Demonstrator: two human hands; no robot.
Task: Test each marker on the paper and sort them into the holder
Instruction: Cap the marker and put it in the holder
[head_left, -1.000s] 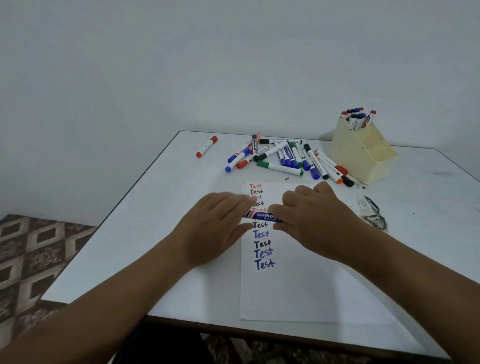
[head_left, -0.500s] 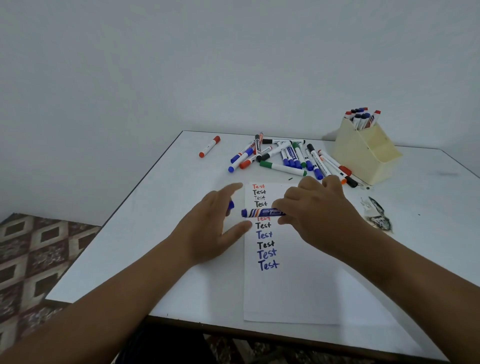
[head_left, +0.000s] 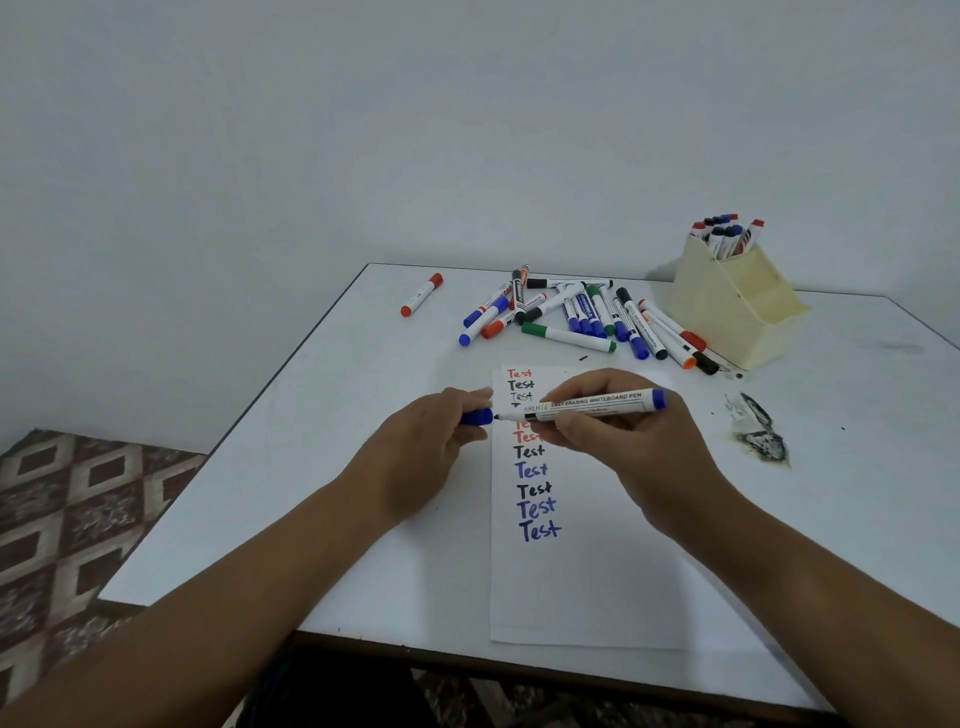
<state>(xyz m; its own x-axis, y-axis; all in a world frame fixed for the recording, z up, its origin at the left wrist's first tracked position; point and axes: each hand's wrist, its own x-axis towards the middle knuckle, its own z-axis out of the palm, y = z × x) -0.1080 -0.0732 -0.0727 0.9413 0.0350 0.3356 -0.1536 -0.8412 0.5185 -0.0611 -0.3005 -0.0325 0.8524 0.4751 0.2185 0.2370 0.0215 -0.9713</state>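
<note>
My right hand (head_left: 618, 441) grips a blue whiteboard marker (head_left: 597, 404), held level above the paper (head_left: 582, 587) with its bare tip pointing left. My left hand (head_left: 421, 441) pinches the blue cap (head_left: 477, 417), a small gap away from the tip. The white paper carries a column of "Test" words in red, black and blue. A loose pile of markers (head_left: 576, 317) lies at the table's far side. The cream holder (head_left: 737, 306) stands at the back right with several markers upright in it.
A single red marker (head_left: 422, 295) lies apart at the far left of the white table (head_left: 332, 467). A crumpled wrapper (head_left: 758, 431) lies right of the paper. The table's left edge drops to a patterned floor (head_left: 67, 519).
The marker was picked up from the paper. My left hand pulled the blue cap off to the left, and my right hand now holds the uncapped marker raised and level.
</note>
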